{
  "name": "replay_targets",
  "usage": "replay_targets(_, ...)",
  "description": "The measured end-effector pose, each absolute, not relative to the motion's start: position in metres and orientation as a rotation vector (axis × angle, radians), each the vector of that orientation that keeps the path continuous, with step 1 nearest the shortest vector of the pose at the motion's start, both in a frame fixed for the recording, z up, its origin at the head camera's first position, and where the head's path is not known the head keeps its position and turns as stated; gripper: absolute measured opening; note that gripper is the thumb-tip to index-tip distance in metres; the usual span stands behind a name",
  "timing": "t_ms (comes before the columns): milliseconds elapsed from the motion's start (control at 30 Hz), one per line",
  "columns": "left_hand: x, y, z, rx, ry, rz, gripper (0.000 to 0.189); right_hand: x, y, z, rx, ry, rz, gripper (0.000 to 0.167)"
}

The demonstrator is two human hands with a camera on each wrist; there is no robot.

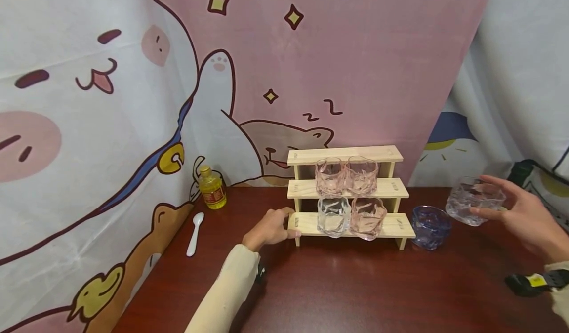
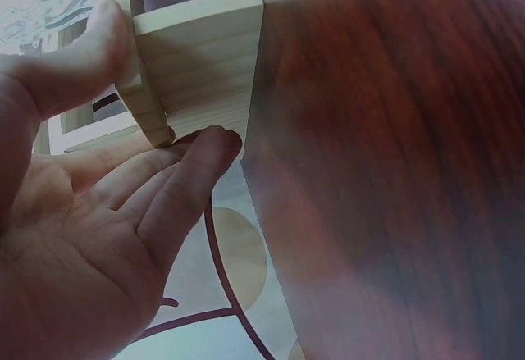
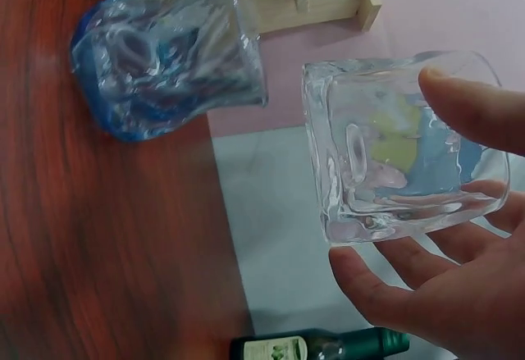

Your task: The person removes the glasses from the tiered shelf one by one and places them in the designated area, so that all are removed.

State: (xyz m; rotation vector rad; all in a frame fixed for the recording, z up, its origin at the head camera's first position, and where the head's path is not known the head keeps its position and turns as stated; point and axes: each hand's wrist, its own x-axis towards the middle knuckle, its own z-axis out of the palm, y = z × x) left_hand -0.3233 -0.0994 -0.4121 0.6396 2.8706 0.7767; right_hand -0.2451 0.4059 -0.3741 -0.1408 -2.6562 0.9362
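In the head view a three-step wooden rack [image 1: 306, 188] stands on the dark red table. My left hand [image 1: 270, 228] holds the left end of its lowest step; the left wrist view shows the thumb on one side of the board [image 2: 201, 56] and fingers on the other. My right hand [image 1: 529, 214] grips a clear glass [image 1: 471, 202] above the table, tilted, thumb and fingers on opposite sides. A blue glass [image 1: 430, 230] sits between it and the rack. Two pink glasses [image 1: 330, 179] occupy the middle step; a clear glass [image 1: 332, 219] and a pink glass [image 1: 368, 219] share the lowest.
At the back left stands a small bottle of yellow oil [image 1: 212, 189], with a white spoon [image 1: 194, 235] lying in front of it. A dark green bottle [image 3: 328, 347] is at the far right. A printed cloth [image 1: 355, 66] hangs behind the table.
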Motion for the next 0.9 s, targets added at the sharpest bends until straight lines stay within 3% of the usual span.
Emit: replay_targets(900,-0.324,-0.100,-0.412,0.675,2.904,0.741,0.060,-0.246,0.420,-0.410,-0.178,-2.726,0.973,0.095)
